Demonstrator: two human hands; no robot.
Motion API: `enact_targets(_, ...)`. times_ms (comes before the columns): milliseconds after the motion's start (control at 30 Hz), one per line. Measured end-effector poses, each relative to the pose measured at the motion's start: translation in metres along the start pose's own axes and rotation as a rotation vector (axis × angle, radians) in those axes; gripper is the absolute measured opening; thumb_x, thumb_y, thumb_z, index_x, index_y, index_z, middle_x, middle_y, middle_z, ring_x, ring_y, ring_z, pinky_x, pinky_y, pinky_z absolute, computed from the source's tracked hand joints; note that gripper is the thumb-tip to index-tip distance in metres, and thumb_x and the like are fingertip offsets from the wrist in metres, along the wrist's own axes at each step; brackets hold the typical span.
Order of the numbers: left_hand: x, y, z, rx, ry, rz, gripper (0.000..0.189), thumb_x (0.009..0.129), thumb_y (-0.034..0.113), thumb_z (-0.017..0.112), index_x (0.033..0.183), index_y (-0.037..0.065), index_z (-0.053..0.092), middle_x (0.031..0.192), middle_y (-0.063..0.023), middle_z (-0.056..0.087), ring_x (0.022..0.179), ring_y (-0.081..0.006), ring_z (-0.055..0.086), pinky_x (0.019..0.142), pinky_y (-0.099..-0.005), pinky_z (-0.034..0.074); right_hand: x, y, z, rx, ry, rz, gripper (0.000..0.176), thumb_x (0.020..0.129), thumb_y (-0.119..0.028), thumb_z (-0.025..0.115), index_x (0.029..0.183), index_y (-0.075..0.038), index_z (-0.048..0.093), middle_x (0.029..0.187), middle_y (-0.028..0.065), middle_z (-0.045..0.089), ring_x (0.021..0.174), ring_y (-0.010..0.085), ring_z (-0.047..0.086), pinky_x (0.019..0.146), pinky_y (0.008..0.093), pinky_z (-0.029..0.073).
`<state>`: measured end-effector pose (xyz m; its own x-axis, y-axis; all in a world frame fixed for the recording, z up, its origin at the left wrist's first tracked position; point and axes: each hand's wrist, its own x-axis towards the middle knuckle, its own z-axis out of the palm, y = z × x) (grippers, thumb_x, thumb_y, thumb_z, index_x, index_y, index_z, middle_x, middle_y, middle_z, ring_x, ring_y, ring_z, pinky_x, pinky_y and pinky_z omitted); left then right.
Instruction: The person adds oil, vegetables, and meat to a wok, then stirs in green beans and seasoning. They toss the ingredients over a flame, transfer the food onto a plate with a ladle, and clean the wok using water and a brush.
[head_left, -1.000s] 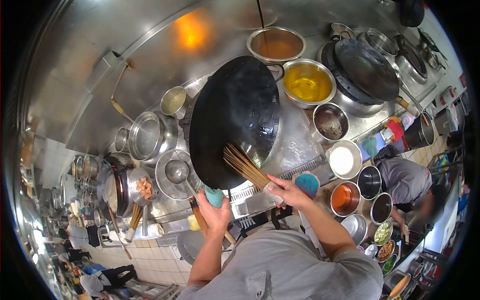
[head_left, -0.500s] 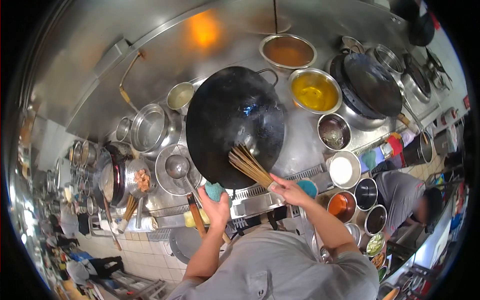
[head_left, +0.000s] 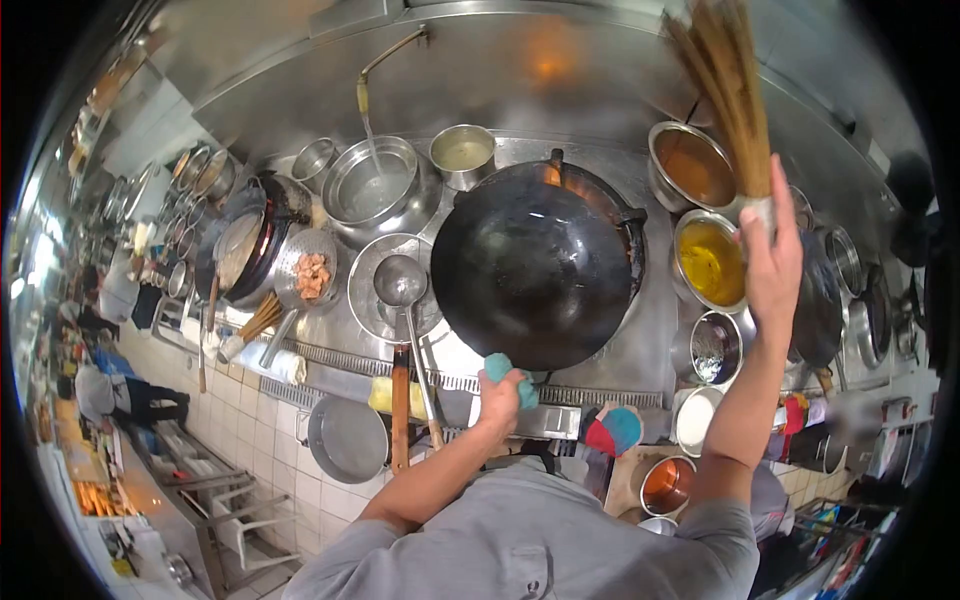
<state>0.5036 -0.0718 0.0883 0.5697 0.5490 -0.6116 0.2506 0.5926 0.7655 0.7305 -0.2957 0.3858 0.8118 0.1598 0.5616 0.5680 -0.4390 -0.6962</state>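
Aloft — bristly bamboo brush, round wok

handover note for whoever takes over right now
Left hand: closed on a teal cloth at the near rim of the wok.
Right hand: grips the bamboo brush, held high above the bowls on the right, clear of the wok.
Done: wok interior looks dark and bare of food.
Left: brush not yet put down; ladle rests in the steel pan left of the wok.

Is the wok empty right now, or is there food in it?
Empty: the wok shows only bare, dark, glossy metal inside, with no food visible.
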Motion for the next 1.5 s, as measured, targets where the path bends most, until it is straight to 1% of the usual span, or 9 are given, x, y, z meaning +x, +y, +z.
enact_targets(233,0.035,-0.044,0.024,-0.054,0.045,0.046,0.049,0.08,0.015,0.075,0.118,0.001,0.048,0.105,-0.0123,0.059,0.093,-0.0235,0.059,0.082,-0.0396,0.052,0.026,0.073,0.129,0.016,0.023,0.458,0.064,0.102,-0.049,0.06,0.16,-0.029,0.042,0.081,0.0058,0.068,0.05,0.0136,0.059,0.045,0.0283,0.048)
enact_targets(367,0.033,-0.035,0.024,-0.028,0.055,0.029,0.051,0.08,0.014,0.075,0.122,0.0,0.049,0.107,-0.0133,0.06,0.094,-0.0244,0.06,0.083,-0.0398,0.053,-0.089,0.192,0.278,-0.363,-0.301,0.349,0.04,0.102,-0.042,0.055,0.115,-0.006,0.062,0.098,0.0301,0.071,0.09,0.0472,0.072,0.081,0.0557,0.057)
enact_targets(400,0.036,-0.04,0.022,0.01,0.07,0.037,0.052,0.081,0.014,0.075,0.123,-0.001,0.049,0.108,-0.0134,0.06,0.095,-0.0245,0.06,0.084,-0.0399,0.053,-0.119,0.158,0.292,-0.453,-0.527,0.419,0.06,0.101,-0.04,0.05,0.152,-0.009,0.047,0.11,0.0292,0.071,0.106,0.0501,0.068,0.093,0.057,0.054)
enact_targets(500,0.042,-0.042,0.022,0.024,0.089,0.071,0.052,0.082,0.014,0.074,0.125,-0.001,0.049,0.108,-0.0134,0.06,0.096,-0.0245,0.06,0.085,-0.0401,0.053,-0.148,0.047,0.269,-0.017,-1.001,0.793,0.071,0.095,-0.049,0.061,0.153,-0.009,0.049,0.109,0.0273,0.073,0.102,0.0472,0.071,0.093,0.0535,0.055)
enact_targets(567,0.038,-0.039,0.02,-0.009,0.081,0.076,0.049,0.082,0.013,0.073,0.123,0.0,0.05,0.107,-0.0123,0.06,0.096,-0.0237,0.06,0.085,-0.0391,0.053,-0.151,0.101,0.23,-0.189,-1.096,0.435,0.07,0.092,-0.048,0.066,0.152,-0.016,0.052,0.109,0.0235,0.074,0.102,0.0431,0.072,0.091,0.0505,0.056)
enact_targets(867,0.026,-0.023,0.021,-0.058,0.04,0.044,0.054,0.084,0.014,0.073,0.129,0.0,0.046,0.11,-0.0127,0.06,0.097,-0.0242,0.061,0.084,-0.0384,0.054,-0.03,0.191,0.189,-0.763,-0.081,0.322,0.056,0.101,-0.048,0.056,0.152,-0.026,0.048,0.091,0.0256,0.073,0.083,0.0465,0.072,0.075,0.0581,0.055)
enact_targets(1100,0.058,-0.068,0.014,-0.021,0.035,0.101,0.057,0.083,0.018,0.074,0.129,-0.002,0.047,0.111,-0.0141,0.061,0.099,-0.0261,0.061,0.087,-0.0395,0.053,-0.146,0.07,0.304,0.007,-0.819,0.802,0.068,0.096,-0.05,0.063,0.155,-0.021,0.048,0.103,0.0268,0.074,0.1,0.0472,0.071,0.09,0.0561,0.055)
enact_targets(1233,0.03,-0.038,0.019,0.005,0.052,0.126,0.058,0.083,0.02,0.075,0.128,-0.003,0.048,0.112,-0.0151,0.061,0.099,-0.0266,0.061,0.087,-0.0396,0.052,-0.106,0.114,0.224,-0.607,-0.98,0.241,0.059,0.092,-0.053,0.066,0.141,-0.02,0.064,0.115,0.0197,0.074,0.111,0.0417,0.07,0.099,0.0469,0.055)
enact_targets(1500,0.029,-0.033,0.022,-0.06,0.033,0.086,0.053,0.083,0.019,0.076,0.124,0.0,0.049,0.11,-0.0127,0.059,0.1,-0.0252,0.06,0.09,-0.0393,0.051,-0.065,0.162,0.233,-0.803,-0.212,0.417,0.066,0.101,-0.048,0.056,0.158,-0.018,0.04,0.094,0.0274,0.073,0.09,0.0438,0.073,0.08,0.0544,0.058)
